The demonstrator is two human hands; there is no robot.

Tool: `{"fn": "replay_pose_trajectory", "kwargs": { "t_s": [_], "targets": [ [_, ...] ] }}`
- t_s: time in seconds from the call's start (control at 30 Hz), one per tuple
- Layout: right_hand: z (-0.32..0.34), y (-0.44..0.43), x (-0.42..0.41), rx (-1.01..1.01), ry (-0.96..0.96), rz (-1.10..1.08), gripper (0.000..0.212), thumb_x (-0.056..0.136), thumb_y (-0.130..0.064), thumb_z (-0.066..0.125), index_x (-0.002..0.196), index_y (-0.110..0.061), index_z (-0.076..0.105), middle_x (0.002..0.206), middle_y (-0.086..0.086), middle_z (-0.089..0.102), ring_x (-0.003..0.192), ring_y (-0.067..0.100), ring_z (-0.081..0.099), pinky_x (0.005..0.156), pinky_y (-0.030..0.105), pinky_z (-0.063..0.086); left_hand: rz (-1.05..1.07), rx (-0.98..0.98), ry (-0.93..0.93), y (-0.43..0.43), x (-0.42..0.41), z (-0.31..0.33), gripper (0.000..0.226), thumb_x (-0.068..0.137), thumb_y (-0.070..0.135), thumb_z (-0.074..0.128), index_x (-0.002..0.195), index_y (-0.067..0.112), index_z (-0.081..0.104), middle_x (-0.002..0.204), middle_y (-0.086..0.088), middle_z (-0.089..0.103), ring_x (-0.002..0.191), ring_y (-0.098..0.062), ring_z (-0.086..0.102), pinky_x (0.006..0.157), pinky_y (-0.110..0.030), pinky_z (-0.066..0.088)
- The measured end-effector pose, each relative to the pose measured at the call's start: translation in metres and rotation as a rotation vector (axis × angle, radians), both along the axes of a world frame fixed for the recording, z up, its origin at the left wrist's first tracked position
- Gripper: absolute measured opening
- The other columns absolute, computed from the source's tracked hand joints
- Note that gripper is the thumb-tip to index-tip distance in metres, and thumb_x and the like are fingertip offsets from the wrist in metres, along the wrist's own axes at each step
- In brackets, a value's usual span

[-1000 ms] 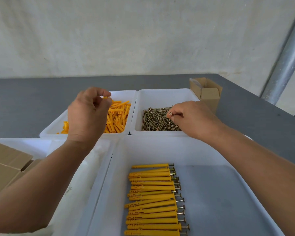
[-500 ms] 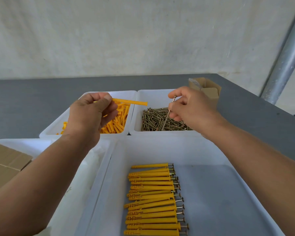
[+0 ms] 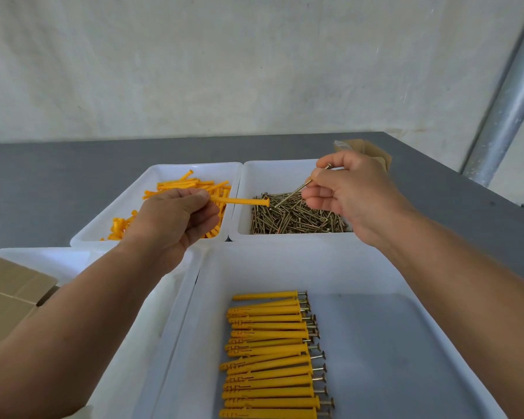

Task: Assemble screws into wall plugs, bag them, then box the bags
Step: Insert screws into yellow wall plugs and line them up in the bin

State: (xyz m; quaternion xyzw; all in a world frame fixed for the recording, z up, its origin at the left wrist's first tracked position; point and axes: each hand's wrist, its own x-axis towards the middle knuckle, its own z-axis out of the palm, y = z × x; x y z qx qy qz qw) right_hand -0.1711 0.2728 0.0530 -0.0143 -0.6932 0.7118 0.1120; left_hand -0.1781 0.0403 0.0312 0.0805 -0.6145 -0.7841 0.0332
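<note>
Head view, left grip pinching wall plug, right grip pinching screw, screw tray beneath, box behind.

A small packing workshop: white bins of screws and wall plugs on a grey worktable, cardboard boxes beside.

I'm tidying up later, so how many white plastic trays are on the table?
4. The tray of orange wall plugs far left; the tray of screws far right; the tray of assembled plugs near right; the fourth tray near left, partly behind the left forearm.
</note>
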Motion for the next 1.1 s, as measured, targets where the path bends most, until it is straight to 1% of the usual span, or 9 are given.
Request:
{"fn": "replay_pose_trajectory", "kwargs": {
  "t_s": [0.5, 0.63, 0.73, 0.87, 1.1],
  "targets": [
    [-0.0008, -0.0021, 0.0004, -0.009, 0.007, -0.005, 0.01, 0.094, -0.001, 0.06, 0.096, -0.011, 0.058, 0.076, 0.013, 0.068, 0.062, 0.014, 0.072, 0.054, 0.023, 0.057, -0.031, -0.03, -0.018, 0.0036, 0.0012, -0.0024, 0.013, 0.095, 0.009, 0.058, 0.083, 0.009, 0.062, 0.062, -0.002, 0.069, 0.056, -0.008, 0.067, 0.052, -0.021, 0.055],
    [-0.0012, -0.0022, -0.0004, -0.019, 0.007, -0.001, 0.01, 0.094, -0.002, 0.06, 0.096, -0.011, 0.058, 0.076, 0.012, 0.068, 0.064, 0.016, 0.073, 0.056, 0.024, 0.057, -0.028, -0.032, -0.029, 0.004, 0.0006, -0.0023, 0.012, 0.095, 0.009, 0.058, 0.084, 0.009, 0.062, 0.063, -0.003, 0.069, 0.057, -0.009, 0.068, 0.052, -0.022, 0.055],
    [-0.0017, -0.002, -0.001, -0.033, -0.002, 0.003, 0.009, 0.095, -0.001, 0.06, 0.1, -0.008, 0.058, 0.076, 0.012, 0.069, 0.068, 0.018, 0.074, 0.06, 0.027, 0.06, -0.029, -0.03, -0.038, 0.0039, 0.0005, -0.0025, 0.01, 0.095, 0.009, 0.059, 0.086, 0.008, 0.063, 0.064, -0.003, 0.07, 0.058, -0.009, 0.068, 0.052, -0.022, 0.055],
    [-0.0011, -0.0017, -0.0007, -0.084, -0.027, 0.022, 0.008, 0.096, 0.0, 0.058, 0.098, -0.007, 0.058, 0.08, 0.014, 0.069, 0.07, 0.02, 0.075, 0.06, 0.027, 0.06, -0.023, -0.009, -0.047, 0.0041, 0.0004, -0.002, 0.01, 0.095, 0.009, 0.058, 0.086, 0.007, 0.064, 0.064, -0.004, 0.07, 0.057, -0.01, 0.068, 0.051, -0.022, 0.055],
    [-0.0014, -0.0026, 0.0006, -0.084, -0.083, 0.071, 0.007, 0.099, -0.003, 0.054, 0.097, -0.005, 0.061, 0.085, 0.017, 0.07, 0.071, 0.021, 0.075, 0.059, 0.026, 0.059, -0.018, 0.0, -0.055, 0.0034, 0.0003, -0.002, 0.01, 0.095, 0.009, 0.059, 0.086, 0.007, 0.064, 0.065, -0.004, 0.07, 0.058, -0.01, 0.069, 0.052, -0.023, 0.055]
  ]
}}
